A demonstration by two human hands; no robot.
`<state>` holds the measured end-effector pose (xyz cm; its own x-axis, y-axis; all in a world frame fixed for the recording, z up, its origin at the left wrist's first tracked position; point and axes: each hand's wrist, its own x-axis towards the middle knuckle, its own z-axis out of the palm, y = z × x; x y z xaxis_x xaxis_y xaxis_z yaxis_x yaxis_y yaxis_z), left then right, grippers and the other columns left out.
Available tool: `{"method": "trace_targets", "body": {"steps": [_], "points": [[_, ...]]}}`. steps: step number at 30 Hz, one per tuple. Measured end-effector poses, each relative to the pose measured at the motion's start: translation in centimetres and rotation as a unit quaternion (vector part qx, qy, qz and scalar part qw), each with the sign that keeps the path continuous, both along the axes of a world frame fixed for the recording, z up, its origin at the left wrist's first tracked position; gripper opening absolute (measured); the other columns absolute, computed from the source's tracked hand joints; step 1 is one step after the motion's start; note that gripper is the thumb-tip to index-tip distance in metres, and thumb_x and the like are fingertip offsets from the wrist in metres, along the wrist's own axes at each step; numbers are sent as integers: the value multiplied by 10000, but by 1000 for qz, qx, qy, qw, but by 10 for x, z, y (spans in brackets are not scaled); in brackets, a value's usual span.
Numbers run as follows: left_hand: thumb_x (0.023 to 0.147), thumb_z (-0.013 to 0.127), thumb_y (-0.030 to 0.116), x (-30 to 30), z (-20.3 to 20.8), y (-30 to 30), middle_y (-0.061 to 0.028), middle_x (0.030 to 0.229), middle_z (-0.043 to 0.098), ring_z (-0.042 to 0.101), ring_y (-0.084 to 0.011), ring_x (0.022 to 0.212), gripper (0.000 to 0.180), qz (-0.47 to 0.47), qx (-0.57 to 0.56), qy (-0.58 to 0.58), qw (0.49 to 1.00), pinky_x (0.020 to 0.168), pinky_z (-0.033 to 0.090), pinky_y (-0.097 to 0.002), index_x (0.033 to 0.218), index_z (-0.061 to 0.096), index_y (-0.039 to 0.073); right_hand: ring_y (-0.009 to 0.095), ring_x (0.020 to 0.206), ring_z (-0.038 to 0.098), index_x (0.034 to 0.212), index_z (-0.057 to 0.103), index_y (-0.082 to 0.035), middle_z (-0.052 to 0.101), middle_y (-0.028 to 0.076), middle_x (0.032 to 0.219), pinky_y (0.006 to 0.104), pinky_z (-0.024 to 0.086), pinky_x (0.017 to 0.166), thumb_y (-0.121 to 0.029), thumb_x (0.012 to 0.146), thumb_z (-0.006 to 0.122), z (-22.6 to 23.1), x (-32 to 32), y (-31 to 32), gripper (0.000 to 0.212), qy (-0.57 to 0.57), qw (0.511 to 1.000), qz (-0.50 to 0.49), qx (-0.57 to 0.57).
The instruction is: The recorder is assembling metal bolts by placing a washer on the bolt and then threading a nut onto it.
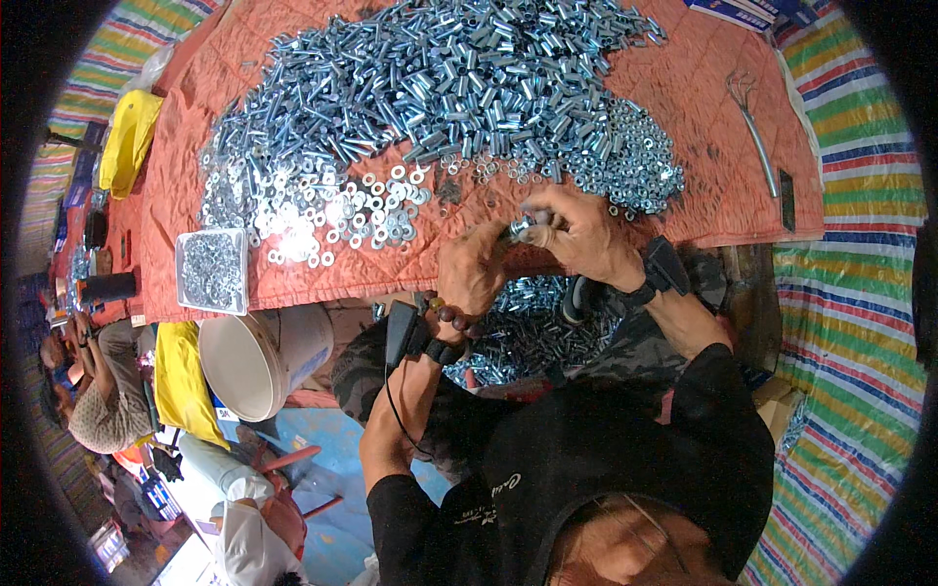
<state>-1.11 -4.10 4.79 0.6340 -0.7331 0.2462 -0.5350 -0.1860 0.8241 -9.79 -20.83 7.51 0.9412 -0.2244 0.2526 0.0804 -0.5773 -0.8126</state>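
Head view, looking down on a work surface covered by an orange quilted cloth (703, 186). The left hand (472, 269) and the right hand (576, 234) meet at the near edge of the cloth, touching one another. Between their fingertips sits a small silver metal bolt piece (518, 228); the fingers of both hands are pressed together around it, the right thumb and forefinger pinching from the right, the left hand curled closed from the left. Exactly how the piece is assembled is too small to tell.

Beyond the hands, a large heap of shiny zinc-plated metal sleeves and bolts (449, 78) spreads over the middle of the cloth. To its left lies a scatter of flat silver washers (342, 210); to its right, a denser patch of small silver nuts (635, 166), just beside the right hand. A square white tray filled with small metal parts (212, 270) rests at the left near edge. A metal hand tool with a wire hook end (754, 127) lies on the cloth well to the right.

Below the hands, a dark container of finished silver parts (532, 327) sits in the person's lap. A white plastic bucket (259, 356) stands at lower left. Each wrist carries a black strapped device (664, 269). Another person sits at the far left edge.
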Motion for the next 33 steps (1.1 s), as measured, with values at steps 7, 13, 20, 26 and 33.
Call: {"method": "trace_targets", "body": {"steps": [7, 13, 20, 26, 33], "points": [[748, 643, 13, -3, -4, -3, -180, 711, 616, 618, -358, 624, 225, 6, -42, -19, 999, 525, 464, -406, 972, 623, 36, 173, 612, 566, 911, 614, -14, 600, 102, 728, 303, 439, 538, -215, 823, 703, -8, -3, -2, 236, 11, 997, 17, -72], [735, 659, 49, -1, -11, 8, -189, 740, 633, 632, -355, 661, 256, -17, 58, -11, 998, 537, 481, -413, 989, 634, 62, 149, 599, 562, 883, 626, -12, 613, 76, 723, 300, 444, 539, -172, 846, 672, -16, -4, 1, 171, 77, 996, 40, 17], [761, 608, 59, -3, -28, 32, -209, 640, 594, 618, -374, 624, 183, -150, 158, -14, 976, 545, 473, -441, 939, 644, 38, 196, 624, 573, 869, 653, -8, 607, 102, 721, 315, 454, 580, -102, 828, 625, -28, 32, -11, 105, 57, 996, -6, -62], [779, 614, 81, 15, -21, 49, -210, 648, 599, 622, -372, 628, 167, -79, 119, -9, 990, 559, 477, -432, 934, 655, 32, 310, 705, 596, 876, 658, -37, 588, 138, 763, 382, 466, 625, -128, 807, 635, -45, 104, 12, 117, -46, 991, -23, -126], [780, 606, 60, 54, 12, 61, -199, 713, 630, 640, -302, 630, 158, 113, 68, 57, 990, 581, 483, -397, 922, 665, 26, 367, 733, 575, 816, 597, -42, 547, 160, 805, 454, 450, 624, -185, 778, 653, -62, 144, 14, 159, 53, 933, -33, -354]]}}
